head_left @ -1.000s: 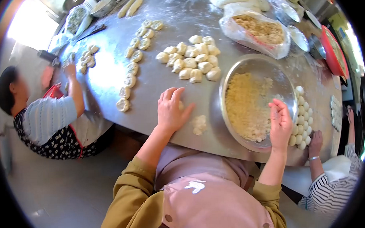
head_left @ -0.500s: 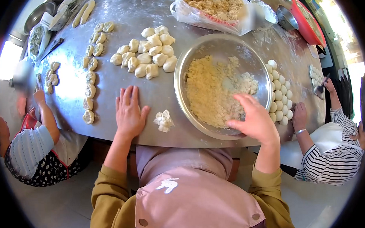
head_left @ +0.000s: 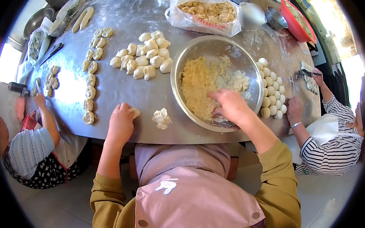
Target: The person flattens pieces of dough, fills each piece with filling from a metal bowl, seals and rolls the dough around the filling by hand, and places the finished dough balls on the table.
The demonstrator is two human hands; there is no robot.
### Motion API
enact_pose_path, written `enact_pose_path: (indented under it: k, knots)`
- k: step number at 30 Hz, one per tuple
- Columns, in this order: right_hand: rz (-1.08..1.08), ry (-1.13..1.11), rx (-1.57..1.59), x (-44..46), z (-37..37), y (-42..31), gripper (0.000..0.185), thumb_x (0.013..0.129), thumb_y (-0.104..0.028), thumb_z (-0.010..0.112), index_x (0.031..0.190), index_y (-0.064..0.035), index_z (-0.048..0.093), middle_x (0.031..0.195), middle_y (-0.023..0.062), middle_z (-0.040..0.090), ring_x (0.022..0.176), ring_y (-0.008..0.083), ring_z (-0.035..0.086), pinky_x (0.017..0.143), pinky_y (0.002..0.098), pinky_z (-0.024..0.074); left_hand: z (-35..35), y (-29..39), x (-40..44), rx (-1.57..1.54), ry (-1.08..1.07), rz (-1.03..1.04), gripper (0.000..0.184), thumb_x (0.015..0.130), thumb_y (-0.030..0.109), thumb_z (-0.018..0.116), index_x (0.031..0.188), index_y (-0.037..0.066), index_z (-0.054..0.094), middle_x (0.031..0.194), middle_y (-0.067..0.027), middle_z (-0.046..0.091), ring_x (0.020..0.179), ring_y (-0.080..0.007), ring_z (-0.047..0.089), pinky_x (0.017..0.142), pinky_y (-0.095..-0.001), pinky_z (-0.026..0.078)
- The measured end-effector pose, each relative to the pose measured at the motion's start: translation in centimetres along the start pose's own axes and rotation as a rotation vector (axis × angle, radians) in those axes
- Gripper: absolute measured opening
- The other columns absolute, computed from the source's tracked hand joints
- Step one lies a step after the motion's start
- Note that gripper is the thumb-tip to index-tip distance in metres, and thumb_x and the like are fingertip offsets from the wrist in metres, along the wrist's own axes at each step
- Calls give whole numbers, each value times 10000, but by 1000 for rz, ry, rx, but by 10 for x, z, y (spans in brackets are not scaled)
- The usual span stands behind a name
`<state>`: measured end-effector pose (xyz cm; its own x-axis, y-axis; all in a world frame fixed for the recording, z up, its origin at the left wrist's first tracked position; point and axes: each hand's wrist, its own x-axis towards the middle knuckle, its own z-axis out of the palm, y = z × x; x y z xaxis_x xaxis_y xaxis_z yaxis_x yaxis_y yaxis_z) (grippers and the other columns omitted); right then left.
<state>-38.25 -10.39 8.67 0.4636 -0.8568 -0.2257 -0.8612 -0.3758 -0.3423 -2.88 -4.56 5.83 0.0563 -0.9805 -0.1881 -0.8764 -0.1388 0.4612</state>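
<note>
Far left, a co-worker's hand (head_left: 39, 101) works beside a small cluster of dough pieces (head_left: 51, 80), and next along comes a row of cut dough (head_left: 90, 93), rough-faced and probably easy to squash.

Now the left hand (head_left: 120, 121): it's curled over a pale dough piece (head_left: 134, 112) near the front edge of the desk (head_left: 149, 93), a bit of it peeping out past the fingers. That should be light, soft and a touch tacky; cupping it from the sides with loose fingers looks kinder than a hard pinch, which would dent it.

Just beyond sits a heap of dough lumps (head_left: 142, 55), plump and likely springy, best lifted one at a time by the sides. In front of it, a ragged white lump (head_left: 161, 118) looks crumbly; scoop from underneath or it may shed bits.

On to the steel bowl (head_left: 249, 65), broad and smooth, surely the heaviest thing here, and best held by its rim. Inside lies yellow crumbly mixture (head_left: 195, 83), with whiter crumbs (head_left: 238, 80) to the right: loose, light stuff, wanting gathered fingertips. The right hand (head_left: 230, 107) reaches in, thumb and forefinger apart; whether the fingertips touch the crumbs is hard to judge from above.

Far right, smooth round balls (head_left: 273, 92) stand packed together, soft-looking, just beside another co-worker's hand (head_left: 295, 110).
</note>
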Motion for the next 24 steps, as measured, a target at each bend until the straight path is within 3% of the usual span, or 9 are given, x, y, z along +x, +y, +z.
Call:
enact_pose_path:
  k: [3, 4, 7, 9, 11, 17, 20, 23, 24]
  knots:
    - [-39, 32, -40, 2, 9, 6, 450, 663, -122, 779, 1094, -82, 656, 903, 164, 639, 905, 343, 628, 772, 433, 511, -12, 12, -6, -520, 9, -165, 164, 912, 124, 608, 983, -18, 565, 975, -122, 650, 889, -237, 623, 758, -337, 495]
    - [-44, 44, -44, 4, 12, 8, 412, 678, -96, 755, 1080, -84, 664, 883, 164, 641, 888, 345, 631, 766, 434, 512, -8, 9, -4, -868, -9, -120, 171, 919, 144, 620, 997, 4, 563, 948, -70, 647, 871, -160, 609, 746, -282, 485]
    - [-56, 62, -80, 10, 17, 11, 358, 707, -26, 671, 1058, -93, 678, 857, 167, 648, 857, 349, 638, 756, 439, 514, -25, 54, -8, -1630, -201, -47, 191, 913, 133, 621, 1050, 15, 558, 973, -84, 641, 889, -168, 611, 764, -286, 495]
    - [-63, 78, -97, 14, 18, 13, 362, 710, 3, 625, 1053, -99, 683, 849, 171, 654, 845, 350, 643, 752, 442, 514, -24, 90, -4, -1833, -300, 7, 258, 923, 144, 614, 1139, 31, 528, 982, -95, 624, 900, -206, 628, 748, -292, 525]
    - [-69, 99, -101, 14, 18, 13, 380, 700, 18, 593, 1047, -105, 686, 839, 176, 662, 835, 349, 649, 749, 445, 514, -25, 129, -3, -2031, -478, -145, 300, 942, 150, 589, 1202, 21, 515, 1049, -113, 605, 943, -223, 624, 808, -320, 544]
    - [191, 204, 266, 15, 9, 23, 270, 761, -110, 676, 1031, -101, 685, 829, 176, 682, 782, 321, 664, 713, 396, 514, 11, 182, 11, -1973, -634, -275, 298, 982, 172, 523, 1234, 12, 504, 1098, -116, 584, 980, -210, 615, 850, -315, 546]
    - [281, 375, 497, 11, -14, 25, 237, 805, -162, 711, 1024, -80, 676, 776, 137, 682, 708, 223, 661, 653, 333, 506, 41, 190, 23, -1926, -536, -371, 302, 986, 166, 502, 1245, 10, 484, 1128, -118, 568, 988, -213, 597, 871, -332, 510]
    - [261, 319, 885, 4, -38, 17, 229, 819, -149, 722, 1023, -62, 666, 749, 95, 668, 667, 131, 621, 619, 280, 489, 57, 201, 37, -1982, -539, -517, 302, 1006, 201, 433, 1239, 11, 453, 1138, -118, 548, 1002, -226, 566, 875, -360, 481]
    - [210, 345, 817, 0, -47, 7, 247, 802, -100, 732, 1033, -52, 658, 761, 80, 667, 668, 104, 601, 626, 260, 487, 63, 205, 42, -2042, -535, -576, 306, 1013, 219, 415, 1237, 13, 449, 1139, -117, 545, 1004, -226, 561, 877, -365, 478]
